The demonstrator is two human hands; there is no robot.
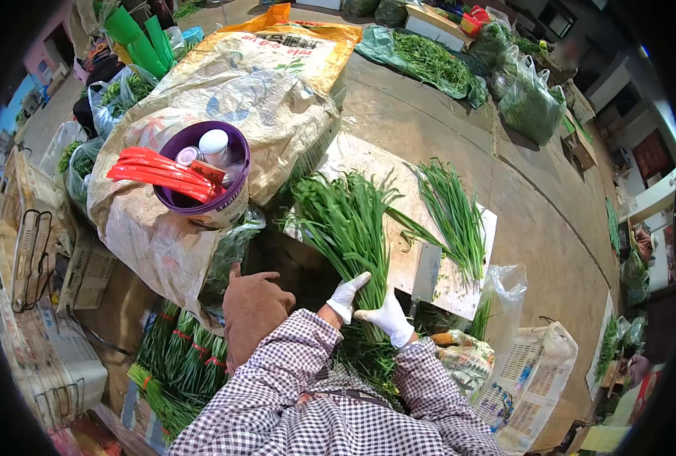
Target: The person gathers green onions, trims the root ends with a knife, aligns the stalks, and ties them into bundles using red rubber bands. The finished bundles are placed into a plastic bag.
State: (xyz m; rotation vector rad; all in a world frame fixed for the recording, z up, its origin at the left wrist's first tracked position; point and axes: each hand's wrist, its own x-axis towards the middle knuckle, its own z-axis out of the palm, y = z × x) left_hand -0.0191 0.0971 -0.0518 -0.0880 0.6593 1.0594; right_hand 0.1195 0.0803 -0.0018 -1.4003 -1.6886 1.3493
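Note:
In white gloves, my left hand (346,293) and my right hand (391,319) grip a thick bunch of long green leaves like Chinese chives (349,228) near its stem end. The leaves fan out away from me, over the left edge of a white board (395,233). On the board, right of the bunch, lies a smaller heap of chives (455,219) with a few stems angled across. A cleaver (427,273) rests near the board's front edge, its handle towards me. Loose greens (366,359) show below my hands, partly hidden by my sleeves.
On a covered sack pile (224,97) at left stands a purple-rimmed bucket (201,211) holding red strips (161,171) and a white-capped bottle (214,142). Tied chive bundles (184,342) lie lower left. Plastic crates (531,382) flank me. Greens on green sheeting (429,57) lie beyond.

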